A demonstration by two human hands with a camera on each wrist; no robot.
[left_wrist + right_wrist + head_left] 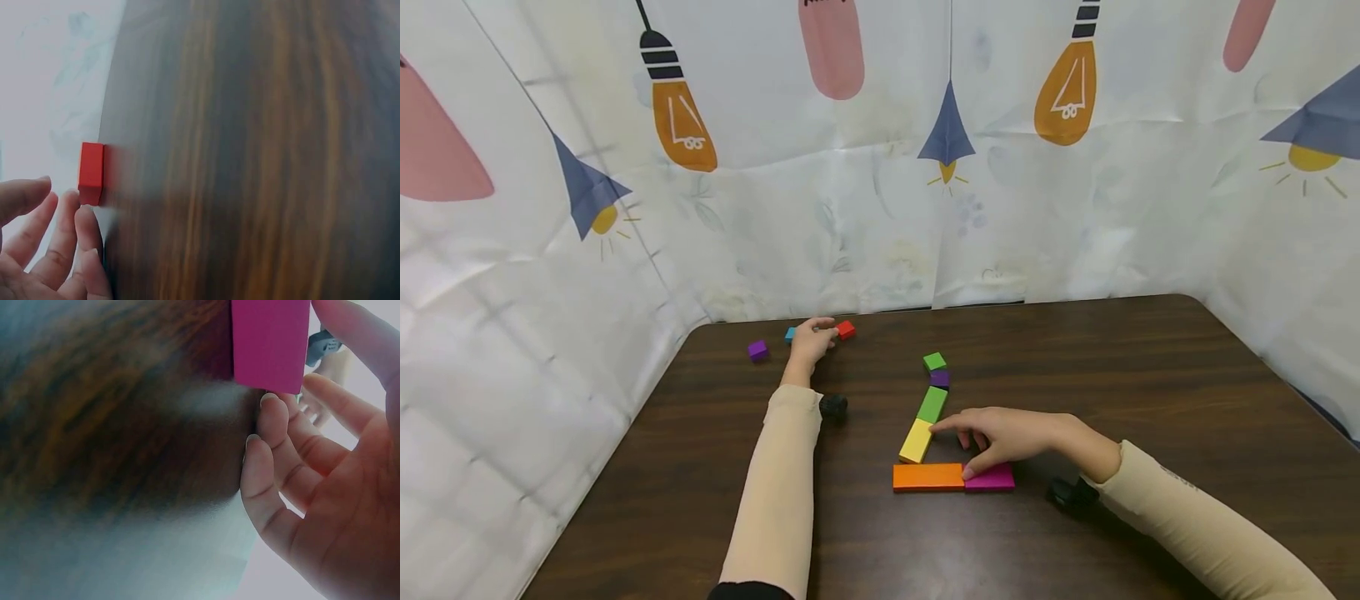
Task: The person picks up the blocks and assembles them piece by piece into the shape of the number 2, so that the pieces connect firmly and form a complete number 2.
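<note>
At the far edge of the table, my left hand (812,340) reaches with extended fingers toward a red block (846,330). The left wrist view has its fingertips right at the lower end of that red block (92,174). A blue block (790,334) is partly hidden behind this hand. My right hand (1000,435) spreads over the laid-out blocks, its index fingertip at the yellow block (916,442) and its thumb at the seam between the orange block (928,477) and the magenta block (992,478). Its other fingers curl loosely beside the magenta block (272,344).
Beyond the yellow block, a green block (932,405), a purple block (939,378) and a small green block (935,362) continue the line. Another purple block (758,351) lies at the far left. A patterned white curtain (880,225) stands behind the dark wooden table (1075,358).
</note>
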